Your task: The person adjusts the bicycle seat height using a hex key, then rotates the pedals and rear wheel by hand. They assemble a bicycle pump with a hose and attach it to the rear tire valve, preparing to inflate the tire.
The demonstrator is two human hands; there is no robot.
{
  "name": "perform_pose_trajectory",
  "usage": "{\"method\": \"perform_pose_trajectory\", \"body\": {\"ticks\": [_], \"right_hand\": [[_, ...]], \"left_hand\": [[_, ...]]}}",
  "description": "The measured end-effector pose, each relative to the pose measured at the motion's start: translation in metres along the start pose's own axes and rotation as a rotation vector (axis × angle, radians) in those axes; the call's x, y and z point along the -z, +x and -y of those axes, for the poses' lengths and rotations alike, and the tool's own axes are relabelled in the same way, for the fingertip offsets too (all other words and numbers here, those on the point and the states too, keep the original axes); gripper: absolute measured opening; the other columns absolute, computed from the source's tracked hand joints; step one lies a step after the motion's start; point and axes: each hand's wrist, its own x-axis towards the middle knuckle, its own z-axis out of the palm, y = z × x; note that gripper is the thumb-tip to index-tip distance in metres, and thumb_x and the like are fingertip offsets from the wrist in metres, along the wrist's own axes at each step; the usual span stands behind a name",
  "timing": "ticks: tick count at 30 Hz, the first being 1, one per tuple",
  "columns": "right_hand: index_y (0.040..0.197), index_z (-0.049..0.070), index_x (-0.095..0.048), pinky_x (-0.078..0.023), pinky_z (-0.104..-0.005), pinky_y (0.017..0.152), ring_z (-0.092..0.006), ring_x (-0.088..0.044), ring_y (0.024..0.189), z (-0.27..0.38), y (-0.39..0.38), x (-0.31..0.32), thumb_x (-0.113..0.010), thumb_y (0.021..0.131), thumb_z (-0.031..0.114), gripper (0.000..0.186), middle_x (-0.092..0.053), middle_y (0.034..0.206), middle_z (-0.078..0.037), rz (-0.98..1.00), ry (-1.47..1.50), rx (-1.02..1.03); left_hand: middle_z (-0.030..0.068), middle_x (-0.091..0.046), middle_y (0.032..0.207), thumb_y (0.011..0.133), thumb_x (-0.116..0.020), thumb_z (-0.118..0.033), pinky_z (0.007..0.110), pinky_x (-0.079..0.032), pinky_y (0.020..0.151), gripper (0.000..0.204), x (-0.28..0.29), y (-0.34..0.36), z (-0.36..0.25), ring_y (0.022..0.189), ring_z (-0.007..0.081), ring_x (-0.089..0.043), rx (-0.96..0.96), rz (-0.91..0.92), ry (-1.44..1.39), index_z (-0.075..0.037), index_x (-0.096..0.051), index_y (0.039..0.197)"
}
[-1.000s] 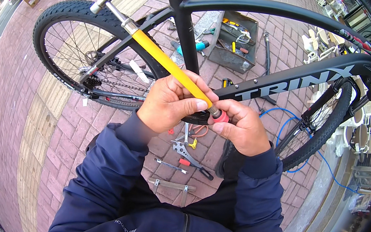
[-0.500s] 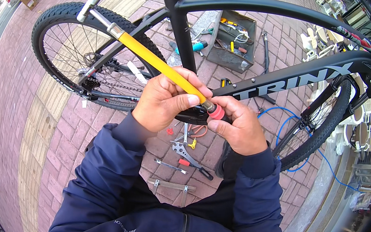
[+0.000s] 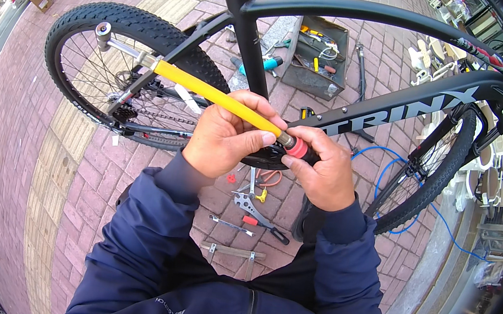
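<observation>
You're pinching yellow tube [image 3: 200,88] (left hand [image 3: 219,138]), red-black end [image 3: 298,149] at its four o'clock (right hand [image 3: 331,173]); align both squarely.

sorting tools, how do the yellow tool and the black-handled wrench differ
The yellow tool is in the left hand; the black-handled wrench lies on the bricks.
The yellow tool ends in a silver crosspiece; the black-handled wrench is flat, with holes at one end.
Both show bare metal.

Tool sleeve [image 3: 209,93] looks smooth plast., head [image 3: 103,38] shiny mtl.
</observation>
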Motion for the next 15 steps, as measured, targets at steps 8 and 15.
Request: {"method": "perform_pose_trajectory", "body": {"ticks": [8, 15], "right_hand": [[0.118, 0.004, -0.067, -0.056, -0.035, 0.078, -0.03, -0.073, 0.086, -0.001, 0.002, -0.002, -0.082, 0.078, 0.006, 0.042, -0.073, 0.099, -0.014, -0.008, -0.07, 0.112], [0.118, 0.005, -0.067, -0.055, -0.0364, 0.069, -0.0323, -0.07, 0.078, 0.0, 0.004, -0.01, -0.083, 0.086, 0.029, 0.043, -0.07, 0.09, -0.014, -0.04, -0.043, 0.206]], "left_hand": [[0.0152, -0.071, 0.112, 0.088, -0.071, 0.012, 0.033, -0.058, 0.096, 0.036, -0.001, -0.002, 0.0, 0.107, 0.0212, -0.071, -0.026, 0.014, 0.01, -0.003, -0.058, 0.118], [0.0147, -0.071, 0.111, 0.088, -0.071, 0.012, 0.034, -0.058, 0.096, 0.037, -0.001, -0.003, 0.001, 0.106, 0.0215, -0.071, -0.024, -0.004, -0.044, -0.003, -0.058, 0.119]]}}
